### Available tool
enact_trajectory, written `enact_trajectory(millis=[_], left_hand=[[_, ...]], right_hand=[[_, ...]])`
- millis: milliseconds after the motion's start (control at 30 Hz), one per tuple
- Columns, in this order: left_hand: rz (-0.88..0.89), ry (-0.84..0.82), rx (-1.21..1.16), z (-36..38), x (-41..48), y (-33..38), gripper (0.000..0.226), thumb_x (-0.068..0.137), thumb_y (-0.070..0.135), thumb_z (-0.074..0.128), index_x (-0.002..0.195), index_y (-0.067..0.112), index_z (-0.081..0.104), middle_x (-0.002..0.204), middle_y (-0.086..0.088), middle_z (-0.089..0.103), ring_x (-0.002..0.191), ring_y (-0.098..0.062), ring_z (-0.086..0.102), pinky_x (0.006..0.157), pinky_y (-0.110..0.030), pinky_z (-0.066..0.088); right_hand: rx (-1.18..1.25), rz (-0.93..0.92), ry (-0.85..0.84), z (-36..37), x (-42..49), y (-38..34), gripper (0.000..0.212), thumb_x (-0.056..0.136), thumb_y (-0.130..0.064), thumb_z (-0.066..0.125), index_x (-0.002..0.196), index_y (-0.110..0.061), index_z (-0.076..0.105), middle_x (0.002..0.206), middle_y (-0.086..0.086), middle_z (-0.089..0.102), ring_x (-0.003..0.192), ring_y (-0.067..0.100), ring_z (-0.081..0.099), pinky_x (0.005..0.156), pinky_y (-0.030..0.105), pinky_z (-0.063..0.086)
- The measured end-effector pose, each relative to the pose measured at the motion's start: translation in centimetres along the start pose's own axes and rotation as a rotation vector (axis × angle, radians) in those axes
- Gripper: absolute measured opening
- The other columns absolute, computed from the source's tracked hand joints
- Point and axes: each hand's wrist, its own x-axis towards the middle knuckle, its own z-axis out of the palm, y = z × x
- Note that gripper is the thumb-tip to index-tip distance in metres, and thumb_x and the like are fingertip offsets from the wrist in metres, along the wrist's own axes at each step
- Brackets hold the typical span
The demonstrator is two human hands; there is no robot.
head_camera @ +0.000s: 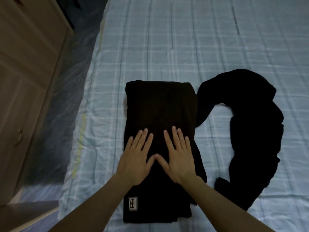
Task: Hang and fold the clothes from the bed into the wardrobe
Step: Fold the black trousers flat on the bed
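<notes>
The folded dark garment (160, 114) lies flat as a long rectangle on the near part of the bed (184, 39), its long axis running away from the person; a small pale label (133, 203) bearing the letter R sits at its near-left corner. The left hand (136, 158) and the right hand (178, 156) both rest palm-down on the garment's middle, fingers straight and spread, thumbs touching or almost touching at the tips; neither hand grips the cloth. Just to the right, a second black garment (254, 131) lies unfolded in a curved heap; its upper end meets the folded garment's right edge. The bed carries a pale blue checked sheet, lightly creased; a clear plastic cover (66, 97) drapes its left side. Left of the bed stands a light wooden wardrobe (25, 72), doors closed; a small metal handle (20, 134) shows on its front.
</notes>
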Motion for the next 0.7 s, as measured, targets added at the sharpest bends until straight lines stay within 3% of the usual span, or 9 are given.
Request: enact_trajectory(millis=[100, 267, 433, 700], left_hand=[[0.011, -0.004, -0.040, 3.2, -0.8, -1.4, 0.069, 0.100, 0.057, 0.030, 0.158, 0.023, 0.014, 0.167, -0.001, 0.003, 0.153, -0.018, 0.001, 0.122, -0.047, 0.016], [0.037, 0.085, -0.110, 5.0, -0.1, -2.4, 0.072, 0.096, 0.057, 0.040, 0.156, 0.022, 0.023, 0.166, -0.002, 0.011, 0.153, -0.020, 0.009, 0.122, -0.048, 0.015], [0.048, 0.104, -0.111, 5.2, -0.1, -2.4, 0.073, 0.096, 0.057, 0.041, 0.157, 0.022, 0.020, 0.166, -0.002, 0.009, 0.153, -0.020, 0.007, 0.122, -0.050, 0.016], [0.095, 0.143, -0.097, 4.4, -1.0, -2.1, 0.067, 0.100, 0.056, 0.033, 0.157, 0.025, 0.019, 0.166, -0.002, 0.009, 0.153, -0.018, 0.003, 0.123, -0.046, 0.007]], right_hand=[[-0.078, 0.015, -0.057, 2.7, -0.4, 1.5, 0.090, 0.089, -0.082, 0.020, 0.157, -0.028, -0.002, 0.165, 0.005, -0.014, 0.151, 0.021, -0.017, 0.123, 0.049, 0.002], [-0.028, -0.012, 0.008, 4.7, 0.6, 2.4, 0.098, 0.084, -0.085, 0.030, 0.158, -0.026, 0.005, 0.166, 0.007, -0.005, 0.152, 0.025, -0.007, 0.122, 0.050, 0.002], [-0.018, -0.031, 0.053, 4.7, 0.4, 2.4, 0.097, 0.084, -0.083, 0.031, 0.158, -0.024, 0.010, 0.166, 0.008, -0.003, 0.153, 0.025, -0.005, 0.122, 0.054, 0.007], [-0.020, -0.082, 0.153, 4.2, -0.6, 2.1, 0.089, 0.089, -0.076, 0.036, 0.158, -0.026, 0.011, 0.166, 0.008, 0.002, 0.153, 0.023, -0.005, 0.123, 0.049, 0.003]])
